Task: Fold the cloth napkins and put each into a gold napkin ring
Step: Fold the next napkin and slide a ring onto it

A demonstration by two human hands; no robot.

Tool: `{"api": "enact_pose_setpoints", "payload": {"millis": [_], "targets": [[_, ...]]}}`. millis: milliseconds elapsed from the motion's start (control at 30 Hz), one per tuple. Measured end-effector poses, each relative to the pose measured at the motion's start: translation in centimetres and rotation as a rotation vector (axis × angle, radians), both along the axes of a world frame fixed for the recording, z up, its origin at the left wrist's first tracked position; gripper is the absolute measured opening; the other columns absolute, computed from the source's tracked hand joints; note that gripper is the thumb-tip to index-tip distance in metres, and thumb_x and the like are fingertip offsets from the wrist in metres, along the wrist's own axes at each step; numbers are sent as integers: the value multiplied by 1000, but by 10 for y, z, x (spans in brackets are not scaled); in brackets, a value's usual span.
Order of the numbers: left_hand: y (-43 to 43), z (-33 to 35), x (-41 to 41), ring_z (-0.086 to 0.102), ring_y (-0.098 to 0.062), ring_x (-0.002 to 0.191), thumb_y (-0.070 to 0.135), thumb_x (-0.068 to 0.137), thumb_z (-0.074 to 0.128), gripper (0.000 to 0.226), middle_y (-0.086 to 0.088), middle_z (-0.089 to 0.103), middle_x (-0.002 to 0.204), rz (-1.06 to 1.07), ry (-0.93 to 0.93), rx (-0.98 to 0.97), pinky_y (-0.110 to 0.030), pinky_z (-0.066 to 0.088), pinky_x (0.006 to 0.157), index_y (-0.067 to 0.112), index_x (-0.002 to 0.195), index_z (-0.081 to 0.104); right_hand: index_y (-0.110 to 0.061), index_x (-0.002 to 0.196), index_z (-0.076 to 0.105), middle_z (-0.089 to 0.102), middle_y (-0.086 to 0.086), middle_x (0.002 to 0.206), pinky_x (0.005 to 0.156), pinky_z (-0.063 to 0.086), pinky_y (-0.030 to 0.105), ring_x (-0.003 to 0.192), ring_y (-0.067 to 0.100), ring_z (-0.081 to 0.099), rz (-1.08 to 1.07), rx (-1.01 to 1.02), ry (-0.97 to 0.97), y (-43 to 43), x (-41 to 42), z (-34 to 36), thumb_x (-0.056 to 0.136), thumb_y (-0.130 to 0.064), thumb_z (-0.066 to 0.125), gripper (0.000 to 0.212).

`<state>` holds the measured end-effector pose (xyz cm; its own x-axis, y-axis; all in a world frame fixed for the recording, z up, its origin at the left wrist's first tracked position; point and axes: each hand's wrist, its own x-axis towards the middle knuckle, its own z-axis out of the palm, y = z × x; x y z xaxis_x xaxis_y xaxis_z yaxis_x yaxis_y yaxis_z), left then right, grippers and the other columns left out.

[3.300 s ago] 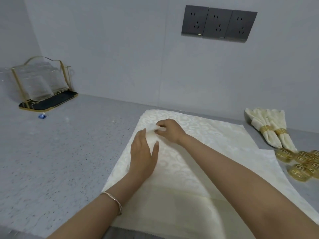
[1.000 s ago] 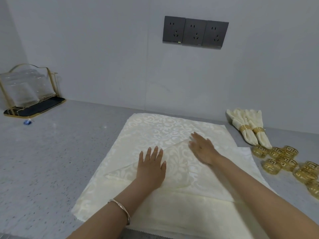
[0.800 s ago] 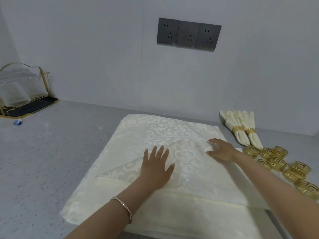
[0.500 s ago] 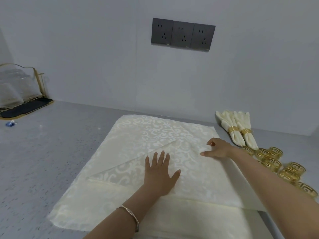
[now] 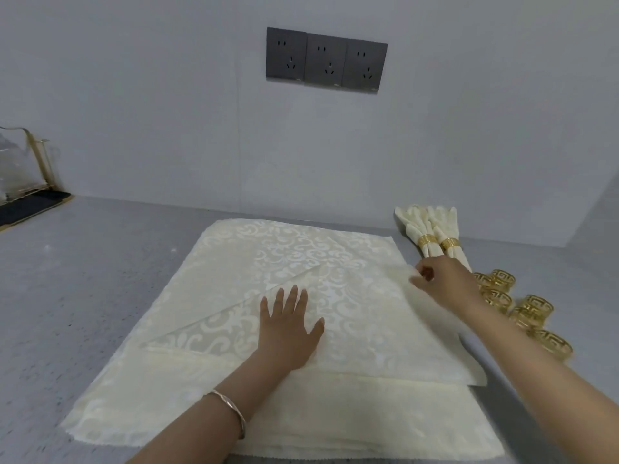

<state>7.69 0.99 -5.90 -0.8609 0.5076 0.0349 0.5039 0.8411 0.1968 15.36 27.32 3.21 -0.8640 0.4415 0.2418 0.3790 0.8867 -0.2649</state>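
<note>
A stack of cream patterned napkins (image 5: 268, 249) lies flat on the grey counter. The top napkin (image 5: 361, 323) is folded over into a triangle. My left hand (image 5: 288, 326) presses flat on it, fingers spread. My right hand (image 5: 442, 279) pinches the napkin's right corner and lifts it slightly. Several loose gold napkin rings (image 5: 532, 309) lie to the right of the stack. Two finished napkins in gold rings (image 5: 432, 236) lie against the back wall.
A gold-framed rack with clear glasses on a black tray (image 5: 23, 182) stands at the far left. A triple wall socket (image 5: 326, 60) sits above the counter. Bare grey counter (image 5: 93, 262) stretches left of the napkins.
My right hand slid from the middle of the napkin to its right corner and took hold of it. My left hand stayed pressed on the fold. The view shifted left.
</note>
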Motion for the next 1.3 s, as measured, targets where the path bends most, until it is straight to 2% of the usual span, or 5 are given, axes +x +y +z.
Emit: {"api": "enact_pose_setpoints", "payload": {"millis": [200,400,967,1100,1300], "targets": [[4,0,0,-11,-22,147,49,100,16,63,2,-8,161,14,-18,-4,-48,-8,118,22,153,-3,-22,91,76,74,-8,93,79,51,29,88,7,66,234,-225,260,-105,39,-55,91,-33,60,19],[3,3,2,-9,-17,148,43,103,11,55,5,-4,161,-39,-54,88,-42,-9,119,23,153,2,-31,111,70,69,-19,109,83,34,4,104,-2,59,399,-39,252,-141,48,-80,97,-37,49,26],[0,2,0,-11,-14,147,41,103,16,55,11,-6,160,-223,-60,24,-44,-12,117,26,153,1,-27,95,74,72,-13,100,73,54,21,91,3,66,485,164,163,-149,63,-77,100,-50,20,59],[1,2,0,-10,-15,147,42,103,16,55,10,-5,160,-224,-38,0,-45,-11,117,25,153,0,-25,124,62,60,-10,128,94,36,16,119,6,53,323,-52,260,-131,36,-56,99,-40,35,39],[2,4,1,-10,-15,147,42,103,14,55,10,-6,160,-219,-35,-30,-45,-10,117,24,153,-1,-16,151,17,10,-4,159,117,-1,28,146,10,5,300,12,-107,-119,-32,-64,104,-30,21,49]]}}
